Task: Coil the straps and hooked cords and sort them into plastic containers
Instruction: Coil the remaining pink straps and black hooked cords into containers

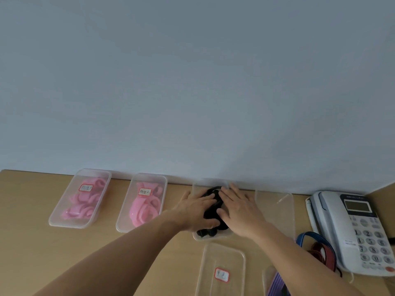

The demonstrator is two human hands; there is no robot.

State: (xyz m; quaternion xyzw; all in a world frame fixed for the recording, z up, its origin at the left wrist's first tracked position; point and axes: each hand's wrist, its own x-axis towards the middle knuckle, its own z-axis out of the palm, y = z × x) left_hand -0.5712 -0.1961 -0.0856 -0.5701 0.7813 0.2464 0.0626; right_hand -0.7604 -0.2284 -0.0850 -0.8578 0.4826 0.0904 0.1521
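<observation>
Head: left hand (192,212), right hand (239,212) span container (213,237) rims

Both bare forearms are seen stretched forward, converging on the lower centre of the frame. The left arm (111,259) is extended from the lower left corner up and to the right, the right arm (299,259) from the lower right edge up and to the left. The left hand (195,212) is laid palm down, its fingers held fairly straight and pointed right, the thumb spread below them. The right hand (241,212) is laid palm down just beside it, fingers splayed and pointed up-left, the thumb angled toward the left hand. The fingertips of the two hands are set near one another; whether they touch cannot be told.
</observation>
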